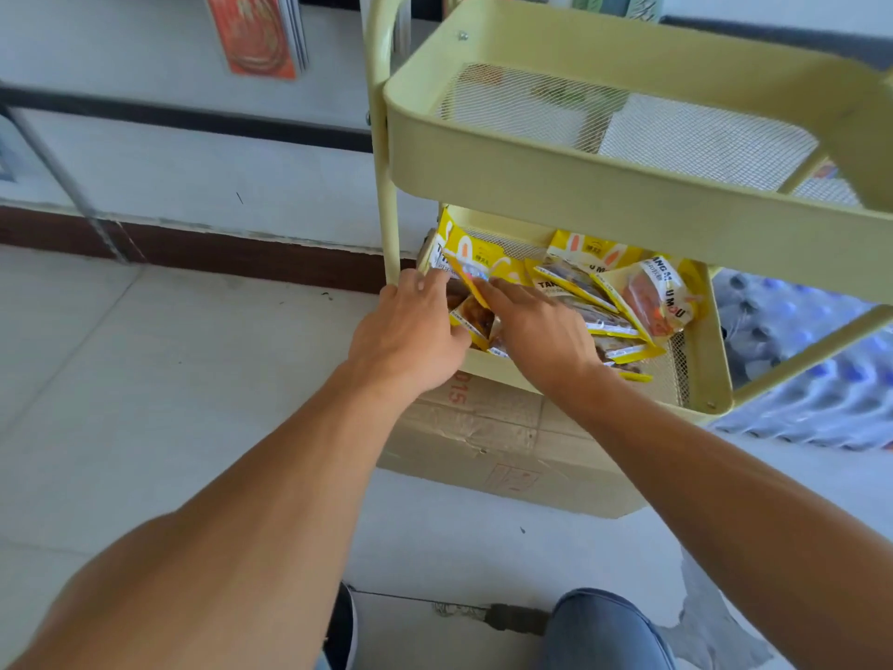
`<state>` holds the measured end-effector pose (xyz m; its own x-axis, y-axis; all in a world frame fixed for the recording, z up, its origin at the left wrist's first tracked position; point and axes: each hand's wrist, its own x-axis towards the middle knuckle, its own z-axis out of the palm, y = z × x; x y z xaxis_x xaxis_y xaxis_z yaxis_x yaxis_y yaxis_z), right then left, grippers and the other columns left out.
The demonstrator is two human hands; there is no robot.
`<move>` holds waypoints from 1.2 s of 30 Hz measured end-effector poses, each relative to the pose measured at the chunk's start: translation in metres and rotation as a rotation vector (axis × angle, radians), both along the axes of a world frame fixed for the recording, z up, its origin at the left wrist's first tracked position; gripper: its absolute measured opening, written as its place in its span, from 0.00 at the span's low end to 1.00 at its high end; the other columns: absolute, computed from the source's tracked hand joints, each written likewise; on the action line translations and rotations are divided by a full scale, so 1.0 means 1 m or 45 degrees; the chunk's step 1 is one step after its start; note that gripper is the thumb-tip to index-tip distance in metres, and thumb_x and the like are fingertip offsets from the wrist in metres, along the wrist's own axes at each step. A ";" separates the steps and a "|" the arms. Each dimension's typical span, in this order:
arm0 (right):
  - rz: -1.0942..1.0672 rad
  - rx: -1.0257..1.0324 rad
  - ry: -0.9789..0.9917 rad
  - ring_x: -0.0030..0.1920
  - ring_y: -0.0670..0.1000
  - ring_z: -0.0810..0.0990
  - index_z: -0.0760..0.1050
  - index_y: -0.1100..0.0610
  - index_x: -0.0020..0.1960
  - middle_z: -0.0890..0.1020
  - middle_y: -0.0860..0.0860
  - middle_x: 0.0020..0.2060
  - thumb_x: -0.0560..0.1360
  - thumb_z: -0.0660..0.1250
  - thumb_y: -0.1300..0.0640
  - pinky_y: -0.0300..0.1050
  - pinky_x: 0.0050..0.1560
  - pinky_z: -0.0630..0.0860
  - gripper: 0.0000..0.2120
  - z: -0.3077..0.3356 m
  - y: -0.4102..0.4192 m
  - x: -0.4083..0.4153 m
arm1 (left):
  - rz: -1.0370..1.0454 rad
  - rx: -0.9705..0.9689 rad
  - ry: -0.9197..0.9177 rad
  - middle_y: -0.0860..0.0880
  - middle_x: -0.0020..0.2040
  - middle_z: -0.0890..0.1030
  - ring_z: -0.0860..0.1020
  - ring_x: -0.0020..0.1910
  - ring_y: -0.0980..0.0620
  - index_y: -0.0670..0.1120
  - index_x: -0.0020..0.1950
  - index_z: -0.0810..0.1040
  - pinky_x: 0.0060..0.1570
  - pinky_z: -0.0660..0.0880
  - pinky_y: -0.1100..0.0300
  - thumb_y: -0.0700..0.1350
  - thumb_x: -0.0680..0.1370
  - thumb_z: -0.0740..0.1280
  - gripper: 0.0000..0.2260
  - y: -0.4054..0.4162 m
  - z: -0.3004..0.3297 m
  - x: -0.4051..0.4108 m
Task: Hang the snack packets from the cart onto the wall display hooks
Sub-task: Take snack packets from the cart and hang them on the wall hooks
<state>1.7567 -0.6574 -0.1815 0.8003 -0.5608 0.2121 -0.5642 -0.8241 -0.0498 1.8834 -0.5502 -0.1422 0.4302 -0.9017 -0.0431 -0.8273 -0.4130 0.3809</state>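
A pale yellow cart point(555, 171) stands in front of me with a bare mesh top tray. Its lower tray point(705, 360) holds several yellow snack packets point(594, 292) lying in a loose heap. Both my hands reach into the left end of that tray. My left hand point(410, 326) grips an upright yellow packet point(471, 314) between thumb and fingers. My right hand point(536, 326) lies beside it with its fingers stretched out, touching the same packet and the ones next to it. The wall hooks themselves are not in sight.
A red packet point(256, 36) hangs on the white wall at the upper left. A cardboard box point(507, 452) sits under the cart, and a wrapped pack of water bottles point(797, 360) lies to its right. A metal pole point(63, 176) leans at the left. My knee point(604, 631) is at the bottom.
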 end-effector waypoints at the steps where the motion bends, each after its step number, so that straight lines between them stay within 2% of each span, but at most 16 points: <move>1: 0.038 -0.055 -0.068 0.58 0.59 0.81 0.72 0.56 0.72 0.80 0.54 0.64 0.75 0.66 0.64 0.53 0.41 0.81 0.26 0.001 0.009 -0.009 | 0.040 -0.008 0.112 0.45 0.70 0.67 0.70 0.66 0.43 0.48 0.75 0.62 0.56 0.73 0.47 0.47 0.81 0.61 0.22 0.002 0.005 -0.001; 3: 0.086 -0.176 -0.129 0.54 0.57 0.83 0.76 0.56 0.68 0.82 0.53 0.60 0.72 0.59 0.66 0.49 0.39 0.81 0.26 0.003 0.028 -0.029 | 0.154 -0.041 0.359 0.43 0.67 0.70 0.75 0.58 0.42 0.47 0.73 0.64 0.52 0.74 0.48 0.45 0.82 0.58 0.19 0.003 0.011 0.002; 5: 0.160 -0.243 -0.133 0.57 0.56 0.82 0.76 0.55 0.68 0.82 0.52 0.61 0.71 0.53 0.66 0.49 0.46 0.81 0.29 0.005 0.046 -0.048 | 0.252 -0.100 0.626 0.41 0.61 0.76 0.77 0.52 0.43 0.45 0.63 0.71 0.47 0.76 0.50 0.49 0.81 0.55 0.14 0.006 0.014 0.007; 7: 0.249 -0.296 -0.169 0.59 0.56 0.81 0.76 0.55 0.69 0.81 0.54 0.63 0.75 0.52 0.68 0.51 0.51 0.80 0.27 0.009 0.066 -0.065 | 0.348 -0.132 0.964 0.41 0.56 0.81 0.79 0.55 0.42 0.44 0.55 0.74 0.54 0.79 0.45 0.61 0.80 0.55 0.21 0.015 0.022 0.005; 9: 0.314 -0.347 -0.191 0.60 0.56 0.81 0.77 0.55 0.67 0.81 0.54 0.62 0.82 0.50 0.67 0.53 0.53 0.79 0.23 0.013 0.082 -0.077 | 0.356 -0.023 1.133 0.43 0.56 0.81 0.80 0.58 0.42 0.45 0.60 0.77 0.58 0.78 0.45 0.69 0.77 0.58 0.29 0.025 0.023 0.001; 11: 0.368 -0.390 -0.220 0.60 0.56 0.81 0.78 0.56 0.67 0.81 0.55 0.61 0.84 0.50 0.65 0.55 0.54 0.78 0.21 0.018 0.093 -0.085 | 0.268 0.098 1.177 0.43 0.53 0.82 0.82 0.53 0.46 0.44 0.59 0.78 0.44 0.80 0.57 0.63 0.79 0.64 0.23 0.031 0.022 -0.004; 13: 0.412 -0.418 -0.253 0.61 0.57 0.81 0.78 0.57 0.67 0.81 0.56 0.61 0.84 0.50 0.65 0.57 0.54 0.78 0.21 0.021 0.098 -0.090 | 0.199 0.246 1.187 0.48 0.41 0.84 0.82 0.39 0.53 0.45 0.56 0.79 0.31 0.72 0.63 0.54 0.80 0.67 0.13 0.038 0.021 -0.008; 15: 0.426 -0.401 -0.294 0.61 0.58 0.81 0.77 0.58 0.68 0.81 0.57 0.62 0.83 0.49 0.66 0.58 0.54 0.77 0.22 0.021 0.103 -0.098 | 0.131 0.376 1.169 0.53 0.33 0.80 0.77 0.33 0.55 0.47 0.51 0.80 0.31 0.67 0.63 0.52 0.78 0.70 0.09 0.043 0.019 -0.013; 17: 0.415 -0.363 -0.351 0.61 0.58 0.81 0.77 0.57 0.68 0.81 0.57 0.62 0.84 0.47 0.66 0.57 0.55 0.77 0.22 0.018 0.109 -0.105 | 0.027 0.465 1.149 0.53 0.32 0.77 0.73 0.31 0.56 0.47 0.47 0.81 0.30 0.67 0.64 0.49 0.77 0.72 0.06 0.044 0.019 -0.021; 20: 0.365 -0.296 -0.422 0.62 0.58 0.80 0.76 0.56 0.68 0.80 0.57 0.63 0.84 0.50 0.65 0.54 0.57 0.76 0.20 0.011 0.117 -0.112 | -0.050 0.516 1.178 0.53 0.30 0.77 0.72 0.26 0.58 0.46 0.51 0.83 0.29 0.67 0.66 0.41 0.78 0.69 0.04 0.042 0.019 -0.035; 24: 0.227 -0.216 -0.518 0.61 0.59 0.80 0.76 0.57 0.68 0.80 0.57 0.63 0.84 0.51 0.65 0.51 0.57 0.76 0.20 -0.004 0.121 -0.120 | -0.119 0.536 1.142 0.50 0.37 0.81 0.75 0.36 0.53 0.42 0.55 0.84 0.38 0.68 0.61 0.38 0.78 0.69 0.08 0.031 0.015 -0.045; 27: 0.115 -0.156 -0.611 0.62 0.59 0.79 0.75 0.57 0.69 0.79 0.57 0.64 0.79 0.58 0.72 0.50 0.58 0.74 0.22 -0.011 0.124 -0.129 | -0.154 0.485 1.154 0.48 0.43 0.83 0.78 0.40 0.52 0.46 0.56 0.83 0.48 0.72 0.54 0.36 0.77 0.70 0.10 0.022 0.015 -0.054; 30: 0.012 0.034 -0.724 0.60 0.58 0.80 0.76 0.58 0.68 0.80 0.56 0.62 0.76 0.57 0.73 0.51 0.55 0.76 0.24 -0.012 0.129 -0.137 | -0.235 0.411 1.193 0.52 0.42 0.83 0.79 0.41 0.54 0.49 0.55 0.83 0.48 0.73 0.55 0.40 0.80 0.67 0.07 0.018 0.019 -0.058; 32: -0.187 0.351 -0.963 0.54 0.53 0.82 0.79 0.56 0.64 0.83 0.51 0.56 0.75 0.59 0.72 0.50 0.50 0.79 0.22 -0.006 0.136 -0.142 | -0.306 0.439 1.289 0.55 0.48 0.84 0.78 0.51 0.54 0.52 0.53 0.84 0.49 0.71 0.57 0.54 0.80 0.66 0.10 0.020 0.024 -0.054; 34: -0.447 0.679 -1.194 0.41 0.49 0.81 0.83 0.48 0.52 0.84 0.45 0.41 0.77 0.59 0.69 0.48 0.40 0.79 0.20 0.004 0.137 -0.145 | -0.466 0.528 1.403 0.59 0.60 0.82 0.76 0.64 0.56 0.57 0.58 0.82 0.60 0.69 0.53 0.66 0.73 0.64 0.21 0.023 0.026 -0.048; 36: -0.632 0.904 -1.294 0.32 0.46 0.75 0.83 0.44 0.41 0.79 0.43 0.30 0.79 0.60 0.67 0.39 0.33 0.74 0.22 0.013 0.135 -0.147 | -0.692 0.569 1.361 0.57 0.64 0.80 0.76 0.66 0.53 0.56 0.65 0.78 0.66 0.68 0.50 0.66 0.71 0.64 0.26 0.028 0.024 -0.053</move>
